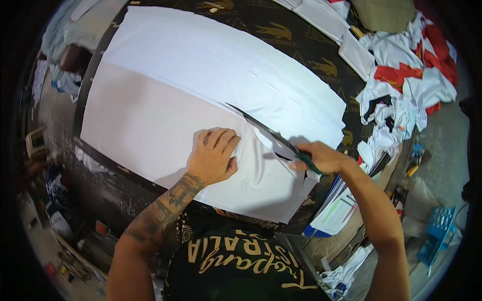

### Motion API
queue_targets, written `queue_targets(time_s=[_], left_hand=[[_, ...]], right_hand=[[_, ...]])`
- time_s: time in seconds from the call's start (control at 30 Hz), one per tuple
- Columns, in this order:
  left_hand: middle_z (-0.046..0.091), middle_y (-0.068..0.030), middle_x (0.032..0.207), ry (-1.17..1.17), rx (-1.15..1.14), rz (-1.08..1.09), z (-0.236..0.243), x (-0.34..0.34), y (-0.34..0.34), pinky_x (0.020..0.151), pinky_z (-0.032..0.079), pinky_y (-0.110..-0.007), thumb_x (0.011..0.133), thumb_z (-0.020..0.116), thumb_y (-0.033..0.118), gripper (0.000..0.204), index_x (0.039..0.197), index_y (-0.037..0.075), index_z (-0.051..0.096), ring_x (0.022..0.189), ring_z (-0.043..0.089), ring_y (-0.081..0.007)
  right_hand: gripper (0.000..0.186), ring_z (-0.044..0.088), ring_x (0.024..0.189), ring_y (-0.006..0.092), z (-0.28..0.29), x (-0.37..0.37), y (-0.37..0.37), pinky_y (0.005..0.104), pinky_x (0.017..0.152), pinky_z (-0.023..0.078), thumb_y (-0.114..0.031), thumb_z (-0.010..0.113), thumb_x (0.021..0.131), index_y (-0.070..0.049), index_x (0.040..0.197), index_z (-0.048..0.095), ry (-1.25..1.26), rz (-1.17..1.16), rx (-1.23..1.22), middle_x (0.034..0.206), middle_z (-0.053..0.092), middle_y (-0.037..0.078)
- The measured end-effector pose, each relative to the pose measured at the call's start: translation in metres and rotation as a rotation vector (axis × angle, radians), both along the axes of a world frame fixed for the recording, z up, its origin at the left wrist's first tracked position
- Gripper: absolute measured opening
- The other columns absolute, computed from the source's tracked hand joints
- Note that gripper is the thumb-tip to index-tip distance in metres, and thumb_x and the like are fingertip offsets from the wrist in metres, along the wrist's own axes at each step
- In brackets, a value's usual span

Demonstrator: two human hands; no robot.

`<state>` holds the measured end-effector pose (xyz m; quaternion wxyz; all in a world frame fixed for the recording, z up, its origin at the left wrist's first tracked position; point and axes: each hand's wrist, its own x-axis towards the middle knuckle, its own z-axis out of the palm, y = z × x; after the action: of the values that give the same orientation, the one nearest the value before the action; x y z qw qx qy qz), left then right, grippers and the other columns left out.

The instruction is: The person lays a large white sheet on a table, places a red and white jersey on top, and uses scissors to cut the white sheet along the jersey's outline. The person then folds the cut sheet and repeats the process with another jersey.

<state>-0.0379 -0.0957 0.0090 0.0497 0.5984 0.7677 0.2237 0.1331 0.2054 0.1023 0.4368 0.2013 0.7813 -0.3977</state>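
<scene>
A wide sheet of white fabric (135,110) lies spread over a dark board. Its far half looks brighter than its near half. My left hand (213,155) rests palm down on the near half, fingers stretched and a ring on one of them; nothing is in its grasp. Closed round the green handle of a pair of scissors (266,129), my right hand (324,156) is at the fabric's right side. The dark blades point up and left. A cut gapes along them, and the near fabric wrinkles beside it.
The dark printed board (273,32) shows beyond the fabric. White and red cloth scraps (396,75) are heaped at the right. Papers (334,205) lie near my right forearm, and a blue plastic basket (437,233) stands farther right. Assorted clutter fills the left side.
</scene>
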Motion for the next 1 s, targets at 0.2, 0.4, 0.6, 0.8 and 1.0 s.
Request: queue_targets(time_s=[0.2, 0.4, 0.6, 0.8, 1.0], left_hand=[[0.059, -0.0094, 0.134, -0.02, -0.042, 0.034, -0.011, 0.001, 0.0, 0.107, 0.038, -0.052, 0.078, 0.07, 0.031, 0.058, 0.131, 0.008, 0.062, 0.128, 0.052, -0.0284], [0.059, -0.0098, 0.135, -0.008, -0.006, 0.012, -0.013, -0.001, -0.001, 0.108, 0.038, -0.052, 0.082, 0.068, 0.031, 0.054, 0.13, 0.008, 0.063, 0.129, 0.053, -0.0276], [0.062, -0.0101, 0.137, -0.08, 0.005, 0.014, -0.014, -0.001, -0.003, 0.109, 0.04, -0.052, 0.082, 0.07, 0.03, 0.053, 0.13, 0.008, 0.066, 0.131, 0.055, -0.0273], [0.063, -0.0092, 0.131, -0.144, 0.039, 0.023, -0.011, -0.007, -0.004, 0.105, 0.041, -0.05, 0.078, 0.074, 0.03, 0.054, 0.126, 0.008, 0.066, 0.127, 0.057, -0.0261], [0.061, -0.0119, 0.132, -0.208, 0.041, 0.014, -0.012, -0.01, -0.005, 0.104, 0.042, -0.048, 0.081, 0.071, 0.028, 0.047, 0.123, 0.009, 0.065, 0.126, 0.056, -0.0271]], right_hand=[[0.072, 0.06, 0.073, 0.0248, -0.033, -0.044, 0.017, 0.04, 0.071, 0.048, -0.073, 0.087, 0.074, -0.003, 0.081, 0.071, -0.087, 0.074, 0.072, 0.072, 0.062, 0.01], [0.068, 0.051, 0.064, 0.0184, -0.023, -0.083, -0.01, 0.0371, 0.062, 0.041, -0.066, 0.087, 0.078, -0.003, 0.073, 0.063, -0.012, 0.081, 0.068, 0.064, 0.051, 0.002], [0.067, 0.048, 0.062, 0.0148, -0.024, -0.13, -0.03, 0.0356, 0.058, 0.039, -0.066, 0.09, 0.075, -0.005, 0.072, 0.063, -0.077, 0.073, 0.058, 0.062, 0.05, 0.001], [0.071, 0.052, 0.066, 0.0193, -0.02, -0.168, -0.047, 0.0386, 0.062, 0.043, -0.07, 0.088, 0.075, -0.003, 0.077, 0.066, -0.042, 0.082, 0.052, 0.066, 0.057, 0.006], [0.064, 0.046, 0.065, 0.0138, -0.027, -0.209, -0.06, 0.0348, 0.06, 0.039, -0.064, 0.09, 0.076, -0.008, 0.07, 0.06, -0.004, 0.079, 0.069, 0.065, 0.049, -0.001]])
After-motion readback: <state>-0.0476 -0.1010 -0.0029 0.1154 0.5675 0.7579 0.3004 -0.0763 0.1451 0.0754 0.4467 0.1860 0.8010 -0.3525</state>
